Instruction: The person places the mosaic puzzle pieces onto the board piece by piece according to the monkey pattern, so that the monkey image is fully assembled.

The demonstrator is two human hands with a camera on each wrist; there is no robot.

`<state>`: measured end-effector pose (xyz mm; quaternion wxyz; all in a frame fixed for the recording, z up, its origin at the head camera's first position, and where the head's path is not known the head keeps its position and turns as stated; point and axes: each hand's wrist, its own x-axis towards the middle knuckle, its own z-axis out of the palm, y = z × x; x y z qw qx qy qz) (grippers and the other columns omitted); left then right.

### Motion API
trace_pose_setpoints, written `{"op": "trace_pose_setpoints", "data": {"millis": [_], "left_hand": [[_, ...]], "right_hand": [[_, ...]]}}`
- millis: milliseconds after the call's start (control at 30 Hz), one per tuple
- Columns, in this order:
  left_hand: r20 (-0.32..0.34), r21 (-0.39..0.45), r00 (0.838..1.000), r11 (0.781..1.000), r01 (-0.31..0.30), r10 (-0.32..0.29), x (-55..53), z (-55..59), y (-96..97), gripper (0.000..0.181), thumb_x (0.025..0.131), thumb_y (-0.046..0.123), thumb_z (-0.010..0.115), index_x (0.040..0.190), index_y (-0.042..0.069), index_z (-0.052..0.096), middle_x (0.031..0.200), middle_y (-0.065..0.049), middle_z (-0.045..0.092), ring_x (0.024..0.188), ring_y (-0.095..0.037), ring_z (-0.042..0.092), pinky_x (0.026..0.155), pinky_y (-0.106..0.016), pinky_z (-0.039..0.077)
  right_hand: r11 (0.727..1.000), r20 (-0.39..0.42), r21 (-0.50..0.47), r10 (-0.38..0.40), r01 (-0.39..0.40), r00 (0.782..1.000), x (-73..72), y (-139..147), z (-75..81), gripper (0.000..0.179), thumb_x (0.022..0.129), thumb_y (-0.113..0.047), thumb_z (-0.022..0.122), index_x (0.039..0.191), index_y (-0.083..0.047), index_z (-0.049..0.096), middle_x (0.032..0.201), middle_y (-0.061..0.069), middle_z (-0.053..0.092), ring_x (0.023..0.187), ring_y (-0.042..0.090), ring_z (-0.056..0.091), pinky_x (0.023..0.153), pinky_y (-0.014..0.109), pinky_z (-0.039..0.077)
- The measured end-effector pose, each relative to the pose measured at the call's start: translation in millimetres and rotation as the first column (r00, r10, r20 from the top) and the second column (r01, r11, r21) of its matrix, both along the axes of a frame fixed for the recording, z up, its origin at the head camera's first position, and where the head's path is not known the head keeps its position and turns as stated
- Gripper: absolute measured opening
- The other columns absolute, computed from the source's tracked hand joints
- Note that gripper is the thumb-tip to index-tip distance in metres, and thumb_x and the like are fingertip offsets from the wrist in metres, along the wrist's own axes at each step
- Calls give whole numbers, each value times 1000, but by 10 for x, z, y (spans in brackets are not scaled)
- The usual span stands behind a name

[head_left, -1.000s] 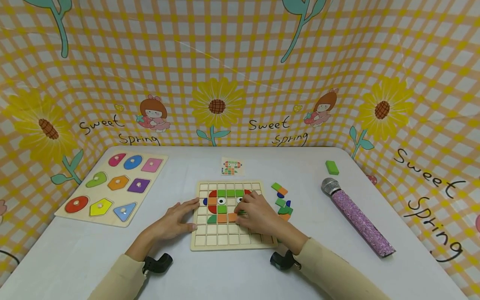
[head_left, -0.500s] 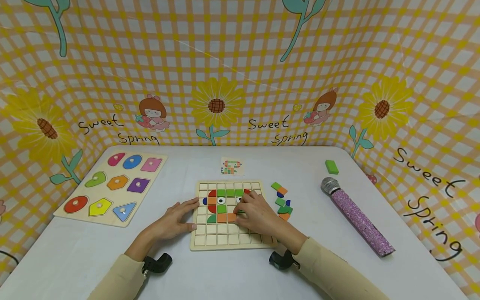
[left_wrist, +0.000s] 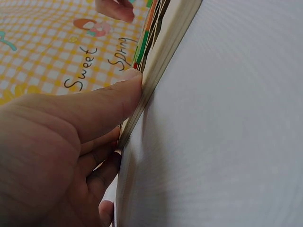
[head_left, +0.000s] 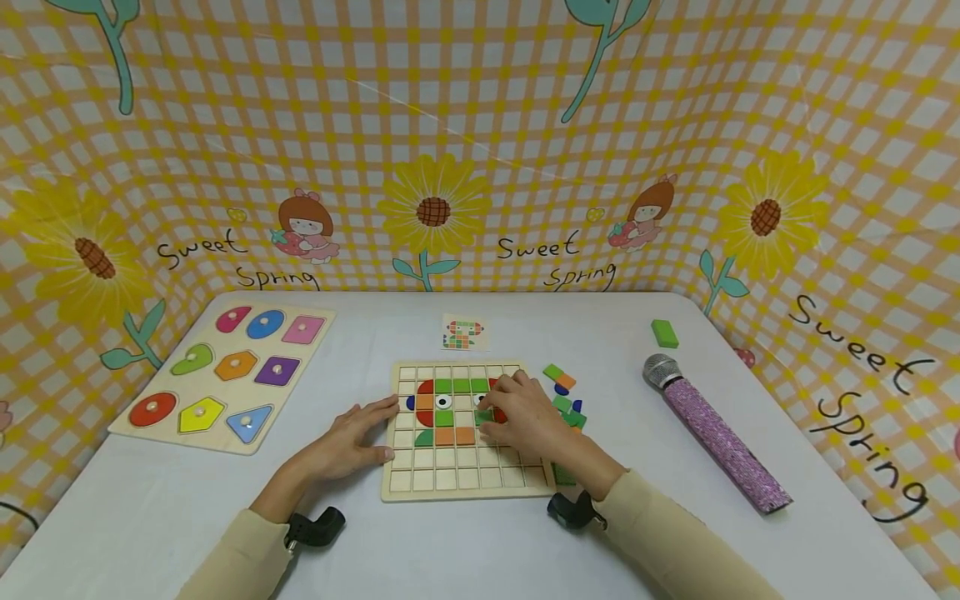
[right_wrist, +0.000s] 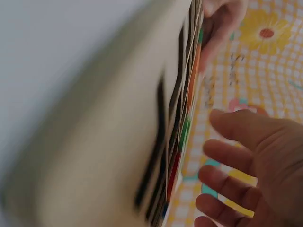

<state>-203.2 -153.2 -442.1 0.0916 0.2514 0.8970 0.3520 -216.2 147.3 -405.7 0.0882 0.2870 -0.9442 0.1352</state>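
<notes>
A wooden grid board (head_left: 442, 481) lies on the table with a pattern of coloured tiles in its cells. Among them are a white eye tile (head_left: 443, 402), a green square (head_left: 444, 418) and an orange square (head_left: 465, 436). My left hand (head_left: 351, 437) rests at the board's left side, thumb (left_wrist: 120, 94) and fingertips against its edge. Over the board's right part is my right hand (head_left: 528, 417), hiding some tiles there. In the right wrist view its fingers (right_wrist: 227, 153) are spread and loosely bent, apart from the board and with nothing between them.
Several loose tiles (head_left: 553, 372) lie right of the board. Behind it is a small pattern card (head_left: 464, 333). A knob puzzle (head_left: 172, 367) with coloured shapes lies at the left. On the right are a pink glittery microphone (head_left: 723, 442) and a green block (head_left: 664, 333).
My right hand has moved slightly right and away from the orange square, which now shows fully in its cell. My left hand has stayed at the board's edge.
</notes>
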Motion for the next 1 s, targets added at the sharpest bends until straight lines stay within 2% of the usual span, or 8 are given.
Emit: {"op": "trace_pose_setpoints", "data": {"millis": [167,333,500,667,1000], "left_hand": [[-7,-3,1000,1000,2,-2,-1,7,0,66,87,23,66,143,2,38,156,-13,27,145,-36,21,117,-59,7],[-5,1,1000,1000,0,0,4,18,2,66,87,23,66,143,2,39,155,-13,27,144,-37,21,117,-60,7],[-10,13,1000,1000,7,-7,11,17,3,66,87,22,67,143,1,38,155,-14,28,144,-36,22,117,-59,7],[-14,17,1000,1000,8,-8,16,15,2,66,87,22,66,143,1,38,155,-14,28,144,-37,22,117,-59,7],[-8,15,1000,1000,5,-5,14,13,5,66,86,20,67,143,1,38,155,-15,28,144,-36,22,117,-59,7]], "right_hand": [[995,8,-15,-99,99,995,-155,238,57,27,81,-30,74,101,-13,71,98,3,61,87,19,45,70,31,38],[978,25,-30,-205,206,978,-327,514,67,31,82,-30,71,106,-10,70,102,8,63,93,27,49,77,41,41],[958,72,-28,-284,287,956,-475,737,13,33,83,-30,71,107,-7,70,104,11,64,94,29,50,77,41,42],[942,115,1,-332,334,936,-593,848,-16,36,83,-31,71,109,-6,69,101,13,63,93,29,49,77,42,43],[920,131,87,-391,382,911,-735,894,-85,40,83,-34,70,110,-4,68,96,12,63,88,29,49,73,40,42]]}}
